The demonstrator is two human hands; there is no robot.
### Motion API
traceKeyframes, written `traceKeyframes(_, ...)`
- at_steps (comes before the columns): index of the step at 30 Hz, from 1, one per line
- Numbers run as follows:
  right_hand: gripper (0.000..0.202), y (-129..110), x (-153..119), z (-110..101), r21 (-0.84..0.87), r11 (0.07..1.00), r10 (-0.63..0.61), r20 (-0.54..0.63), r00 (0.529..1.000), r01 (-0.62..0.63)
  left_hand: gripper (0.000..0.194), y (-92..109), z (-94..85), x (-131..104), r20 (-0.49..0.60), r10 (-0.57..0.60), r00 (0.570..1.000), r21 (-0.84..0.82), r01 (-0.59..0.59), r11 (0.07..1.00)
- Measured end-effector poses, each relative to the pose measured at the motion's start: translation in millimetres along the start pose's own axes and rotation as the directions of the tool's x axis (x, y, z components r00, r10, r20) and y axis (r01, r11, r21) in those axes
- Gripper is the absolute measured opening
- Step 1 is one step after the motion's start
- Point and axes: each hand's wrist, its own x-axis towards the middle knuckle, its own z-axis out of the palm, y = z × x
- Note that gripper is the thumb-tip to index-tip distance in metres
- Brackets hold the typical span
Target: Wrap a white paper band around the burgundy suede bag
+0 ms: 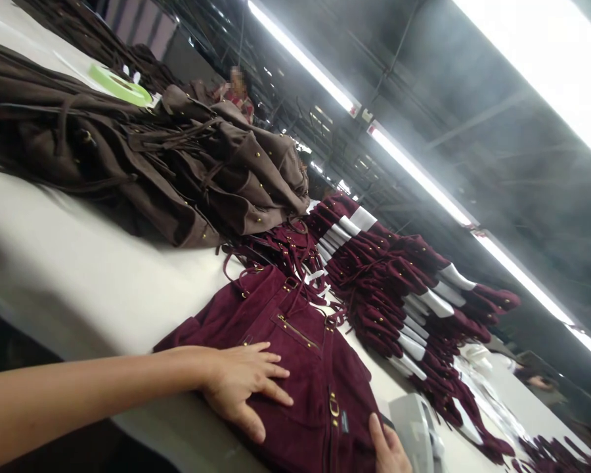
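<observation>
My left hand (243, 387) lies flat, fingers spread, grip holding nothing, on the burgundy suede garment with brass zip (295, 368) at the white counter (79, 276) edge. My right hand (389, 450) touches its hem; grip unclear. Brown suede pile (177, 164) behind.

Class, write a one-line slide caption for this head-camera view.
Left hand flat on a burgundy suede bag, right hand at its edge, beside stacked bags.
</observation>
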Motion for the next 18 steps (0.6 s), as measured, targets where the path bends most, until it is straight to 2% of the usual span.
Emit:
traceKeyframes(3, 0.055, 7.6, -8.5, 1.8, 0.102, 0.994, -0.045, 0.047, 0.998, 0.04, 0.066, 0.4, -0.7, -0.6, 0.0, 0.007, 1.0, 0.012, -0.007, 1.0)
traceKeyframes(7, 0.058, -4.6, -18.3, 12.5, 0.092, 0.983, 0.143, 0.145, 0.979, -0.158, 0.064, 4.3, -3.4, -0.7, 0.047, -0.05, 0.998, 0.067, 0.047, 0.997)
traceKeyframes(9, 0.063, -12.3, -20.4, 15.8, 0.04, 0.983, 0.169, 0.141, 0.975, -0.177, 0.063, 5.7, -3.7, -1.1, 0.038, -0.064, 0.997, 0.077, 0.061, 0.995)
traceKeyframes(11, 0.064, -14.5, -22.3, 17.6, -0.067, 0.995, 0.083, 0.076, 0.994, -0.078, 0.063, 6.3, -3.0, -1.8, 0.027, -0.07, 0.997, 0.076, 0.068, 0.995)
traceKeyframes(13, 0.06, -12.3, -22.0, 17.9, -0.235, 0.968, -0.093, 0.001, 0.996, 0.09, 0.063, 5.8, -1.5, -2.3, 0.021, -0.075, 0.997, 0.066, 0.073, 0.995)
traceKeyframes(15, 0.057, -12.6, -15.6, 15.6, -0.398, 0.886, -0.271, -0.028, 0.962, 0.238, 0.064, 4.4, 0.0, -2.3, 0.012, -0.078, 0.997, 0.057, 0.077, 0.995)
traceKeyframes(18, 0.056, -34.2, 6.7, 6.4, -0.477, 0.789, -0.46, -0.038, 0.887, 0.388, 0.065, 3.0, 0.8, -2.0, 0.0, -0.084, 0.996, 0.041, 0.084, 0.996)
